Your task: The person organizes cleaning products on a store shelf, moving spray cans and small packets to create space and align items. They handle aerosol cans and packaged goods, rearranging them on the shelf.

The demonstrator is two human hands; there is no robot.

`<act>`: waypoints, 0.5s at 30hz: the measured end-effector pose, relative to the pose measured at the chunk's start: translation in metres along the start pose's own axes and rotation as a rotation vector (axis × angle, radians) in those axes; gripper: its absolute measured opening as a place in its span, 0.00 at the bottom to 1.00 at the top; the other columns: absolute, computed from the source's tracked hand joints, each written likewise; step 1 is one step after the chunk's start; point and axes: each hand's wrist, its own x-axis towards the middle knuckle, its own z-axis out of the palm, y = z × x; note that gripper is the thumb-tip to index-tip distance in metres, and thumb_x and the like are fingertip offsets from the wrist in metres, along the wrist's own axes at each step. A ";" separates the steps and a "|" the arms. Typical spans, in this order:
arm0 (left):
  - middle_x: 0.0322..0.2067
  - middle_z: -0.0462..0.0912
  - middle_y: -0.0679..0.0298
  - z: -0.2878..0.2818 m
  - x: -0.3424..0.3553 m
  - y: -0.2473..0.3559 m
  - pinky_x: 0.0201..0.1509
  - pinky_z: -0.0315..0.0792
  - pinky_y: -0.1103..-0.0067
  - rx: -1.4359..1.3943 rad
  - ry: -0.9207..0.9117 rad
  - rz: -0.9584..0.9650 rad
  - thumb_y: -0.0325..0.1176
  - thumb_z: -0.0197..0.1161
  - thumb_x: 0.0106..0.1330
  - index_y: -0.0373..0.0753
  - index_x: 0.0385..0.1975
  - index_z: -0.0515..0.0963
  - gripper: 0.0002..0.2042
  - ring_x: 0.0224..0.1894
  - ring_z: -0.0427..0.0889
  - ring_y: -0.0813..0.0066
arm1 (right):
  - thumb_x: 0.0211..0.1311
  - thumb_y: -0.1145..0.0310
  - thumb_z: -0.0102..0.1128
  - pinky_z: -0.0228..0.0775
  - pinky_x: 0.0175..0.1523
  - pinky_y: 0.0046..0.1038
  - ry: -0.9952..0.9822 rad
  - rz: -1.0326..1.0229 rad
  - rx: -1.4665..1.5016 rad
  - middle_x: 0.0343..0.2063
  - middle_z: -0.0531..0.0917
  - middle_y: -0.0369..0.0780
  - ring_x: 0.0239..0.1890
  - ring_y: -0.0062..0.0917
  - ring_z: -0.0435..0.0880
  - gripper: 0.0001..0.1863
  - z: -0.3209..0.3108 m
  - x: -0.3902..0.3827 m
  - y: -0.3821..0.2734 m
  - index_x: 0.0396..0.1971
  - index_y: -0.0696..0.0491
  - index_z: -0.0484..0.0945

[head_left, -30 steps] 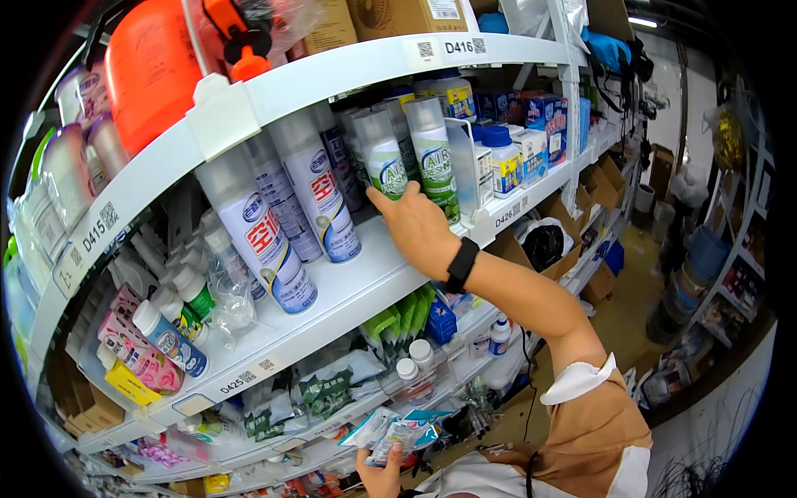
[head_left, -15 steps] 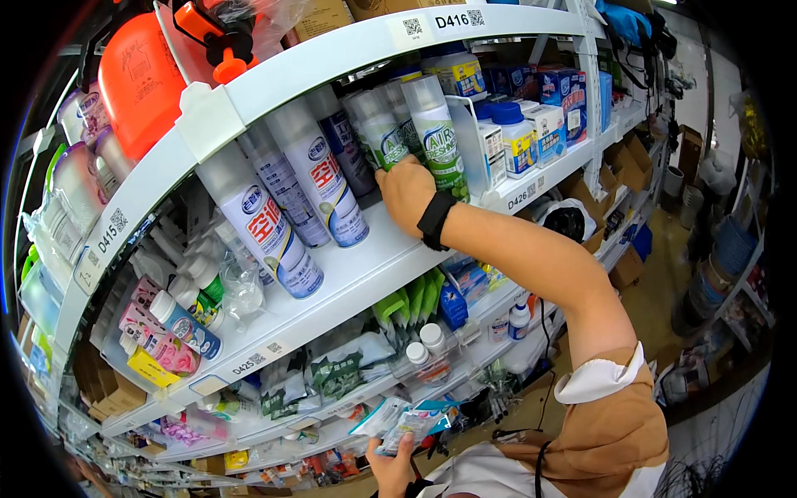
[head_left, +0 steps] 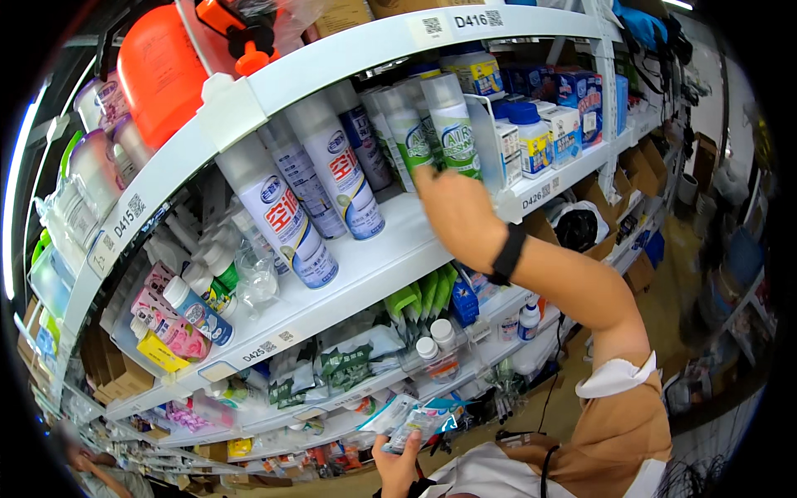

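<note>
My right hand [head_left: 462, 214], with a black band on its wrist, reaches to the middle shelf. Its fingertips overlap the lower part of a green-and-white air freshener can [head_left: 413, 141]; they are blurred and partly hidden, so contact is unclear. Another air freshener can [head_left: 455, 133] stands just right of it. Low in front of me, my left hand [head_left: 398, 465] is closed on clear-and-blue plastic packets [head_left: 415, 422]. Tall white spray cans [head_left: 286, 220] with red lettering and clear caps stand upright left of my right hand.
A divider [head_left: 490, 137] separates the cans from a blue-lidded tub [head_left: 531, 137] and boxes. Bottles [head_left: 199, 314] and a yellow-and-pink pack stand farther left. Green-and-white bags [head_left: 357, 361] lie on the shelf below. An orange container [head_left: 162, 75] sits above. Another person [head_left: 104, 473] is at lower left.
My right hand has drawn back and down from the air freshener cans and turned somewhat. My left hand still holds the packets. The view has shifted slightly, bringing a person in at lower left.
</note>
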 end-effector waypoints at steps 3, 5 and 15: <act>0.55 0.76 0.48 0.001 0.004 -0.013 0.57 0.75 0.68 -0.013 -0.028 0.025 0.39 0.79 0.57 0.26 0.64 0.64 0.40 0.56 0.77 0.62 | 0.58 0.74 0.62 0.81 0.28 0.24 0.044 0.076 -0.070 0.28 0.82 0.44 0.26 0.29 0.87 0.08 -0.008 -0.004 0.022 0.36 0.57 0.76; 0.51 0.79 0.53 0.000 0.011 -0.017 0.53 0.75 0.73 0.013 -0.105 0.123 0.35 0.77 0.60 0.27 0.58 0.69 0.31 0.51 0.78 0.68 | 0.58 0.74 0.62 0.81 0.28 0.24 0.079 0.075 -0.096 0.28 0.82 0.44 0.26 0.29 0.88 0.07 -0.002 0.003 0.042 0.35 0.56 0.76; 0.44 0.83 0.62 -0.003 0.014 -0.003 0.50 0.72 0.80 -0.080 -0.202 0.302 0.31 0.74 0.63 0.29 0.50 0.77 0.19 0.44 0.79 0.78 | 0.56 0.80 0.62 0.81 0.38 0.37 0.003 0.076 0.158 0.33 0.82 0.54 0.34 0.46 0.86 0.10 0.011 0.020 0.051 0.37 0.61 0.72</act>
